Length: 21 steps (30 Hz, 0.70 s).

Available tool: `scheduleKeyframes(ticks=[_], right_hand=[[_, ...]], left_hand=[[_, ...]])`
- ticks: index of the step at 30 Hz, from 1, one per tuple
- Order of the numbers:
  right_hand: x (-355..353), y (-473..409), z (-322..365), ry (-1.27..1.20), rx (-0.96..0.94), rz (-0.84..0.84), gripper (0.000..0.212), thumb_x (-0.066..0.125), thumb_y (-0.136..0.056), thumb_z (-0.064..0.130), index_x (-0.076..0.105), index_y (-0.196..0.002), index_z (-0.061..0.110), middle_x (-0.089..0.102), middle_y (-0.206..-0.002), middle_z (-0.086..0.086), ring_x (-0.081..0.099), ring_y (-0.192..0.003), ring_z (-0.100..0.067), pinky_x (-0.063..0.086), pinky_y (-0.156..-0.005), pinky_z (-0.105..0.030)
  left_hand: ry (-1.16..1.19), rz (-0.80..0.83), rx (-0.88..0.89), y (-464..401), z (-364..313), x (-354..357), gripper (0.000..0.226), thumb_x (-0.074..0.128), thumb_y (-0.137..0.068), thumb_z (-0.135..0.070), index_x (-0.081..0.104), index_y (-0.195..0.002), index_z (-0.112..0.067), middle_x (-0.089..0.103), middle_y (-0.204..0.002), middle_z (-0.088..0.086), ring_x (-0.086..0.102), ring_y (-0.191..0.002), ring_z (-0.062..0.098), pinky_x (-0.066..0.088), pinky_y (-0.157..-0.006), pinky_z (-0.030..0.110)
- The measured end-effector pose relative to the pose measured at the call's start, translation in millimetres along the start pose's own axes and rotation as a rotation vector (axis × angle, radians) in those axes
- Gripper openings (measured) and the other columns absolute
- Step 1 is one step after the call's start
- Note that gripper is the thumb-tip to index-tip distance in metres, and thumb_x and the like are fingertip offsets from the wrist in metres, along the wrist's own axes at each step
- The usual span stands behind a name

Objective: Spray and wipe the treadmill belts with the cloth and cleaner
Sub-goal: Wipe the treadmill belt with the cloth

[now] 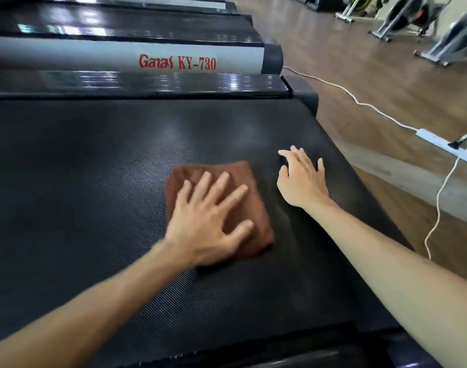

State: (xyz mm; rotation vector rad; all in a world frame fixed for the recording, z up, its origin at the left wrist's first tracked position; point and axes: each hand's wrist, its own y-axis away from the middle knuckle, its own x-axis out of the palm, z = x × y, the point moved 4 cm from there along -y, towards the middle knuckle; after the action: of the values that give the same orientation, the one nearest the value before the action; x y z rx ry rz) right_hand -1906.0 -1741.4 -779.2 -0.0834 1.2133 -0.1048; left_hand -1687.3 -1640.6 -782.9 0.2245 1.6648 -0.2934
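A black textured treadmill belt (81, 181) fills most of the view. On it lies a folded brown cloth (227, 176). My left hand (208, 216) presses flat on the cloth with fingers spread and straight. My right hand (301, 179) rests on the bare belt just right of the cloth, fingers spread, holding nothing. No cleaner bottle is in view.
A grey side rail marked "Ganas KY-730" (178, 61) runs behind the belt, with another treadmill beyond it. On the wooden floor to the right lie a white cable (341, 88) and a power strip (450, 150). Exercise bikes (402, 19) stand at the far right.
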Motion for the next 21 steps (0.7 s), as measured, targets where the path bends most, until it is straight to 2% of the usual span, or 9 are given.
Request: scheduleKeyframes(ticks=[3,7,10,11,13,16,18,21], right_hand=[[-1,0,1,-0.02,0.015,-0.009,0.047,0.038,-0.106,0.022,0.041,-0.153,0.028,0.023,-0.17,-0.001,0.008,-0.159,-0.015,-0.005,-0.127,-0.056],[-8,6,24,-0.006,-0.032,-0.096,0.047,0.039,-0.106,0.016,0.045,-0.151,0.025,0.029,-0.168,0.0,0.01,-0.159,-0.014,-0.012,-0.125,-0.059],[-8,20,67,-0.017,-0.21,-0.057,0.047,0.03,-0.109,0.021,0.045,-0.154,0.024,0.029,-0.168,0.004,0.01,-0.158,-0.01,-0.015,-0.124,-0.056],[-6,25,80,-0.009,-0.249,-0.015,0.048,0.028,-0.109,0.023,0.043,-0.156,0.023,0.027,-0.169,0.005,0.009,-0.158,-0.009,-0.016,-0.124,-0.056],[0,34,93,0.034,-0.281,0.081,0.051,0.024,-0.111,0.026,0.034,-0.16,0.019,0.018,-0.172,0.006,0.003,-0.159,-0.009,-0.017,-0.123,-0.056],[19,50,92,0.11,-0.302,0.21,0.057,0.016,-0.112,0.035,0.011,-0.166,0.017,-0.002,-0.174,0.005,-0.01,-0.158,-0.01,-0.017,-0.123,-0.059],[27,57,87,0.143,-0.3,0.229,0.06,0.013,-0.111,0.04,0.001,-0.166,0.02,-0.011,-0.173,0.007,-0.015,-0.157,-0.01,-0.018,-0.122,-0.061],[29,58,86,0.207,-0.302,0.194,0.063,0.011,-0.11,0.045,-0.001,-0.166,0.02,-0.013,-0.173,0.006,-0.015,-0.158,-0.01,-0.021,-0.12,-0.062]], left_hand=[[0.037,0.002,0.095,-10,-10,2,0.085,0.012,-0.083,-0.085,0.0,-0.16,-0.05,-0.004,-0.171,-0.011,-0.006,-0.158,0.016,0.0,-0.127,0.049],[0.014,-0.006,0.041,-30,12,4,0.114,0.009,-0.077,-0.088,-0.003,-0.164,-0.014,-0.007,-0.172,0.0,-0.01,-0.157,0.012,-0.004,-0.128,0.04],[0.165,-0.035,0.031,-28,16,-2,0.114,0.009,-0.077,-0.078,0.005,-0.161,0.0,-0.001,-0.171,0.013,-0.008,-0.158,0.02,-0.015,-0.124,0.031],[0.208,-0.063,0.009,-25,20,-6,0.109,0.008,-0.078,-0.071,0.011,-0.161,0.001,0.004,-0.17,0.015,-0.004,-0.158,0.022,-0.015,-0.124,0.03],[0.171,-0.119,-0.064,-17,28,-9,0.099,0.005,-0.08,-0.061,0.02,-0.162,-0.007,0.011,-0.171,0.01,0.003,-0.158,0.022,-0.008,-0.127,0.037],[0.115,-0.117,-0.14,-1,34,-5,0.091,0.002,-0.083,-0.058,0.015,-0.164,-0.02,0.006,-0.172,0.003,0.0,-0.158,0.018,-0.004,-0.127,0.046],[0.095,-0.091,-0.134,6,35,-1,0.092,0.001,-0.084,-0.059,0.011,-0.164,-0.016,0.002,-0.172,0.008,-0.003,-0.159,0.021,-0.007,-0.126,0.046],[0.057,-0.059,-0.115,9,39,-1,0.094,0.001,-0.085,-0.062,0.008,-0.164,-0.01,-0.001,-0.171,0.013,-0.006,-0.158,0.023,-0.007,-0.126,0.046]])
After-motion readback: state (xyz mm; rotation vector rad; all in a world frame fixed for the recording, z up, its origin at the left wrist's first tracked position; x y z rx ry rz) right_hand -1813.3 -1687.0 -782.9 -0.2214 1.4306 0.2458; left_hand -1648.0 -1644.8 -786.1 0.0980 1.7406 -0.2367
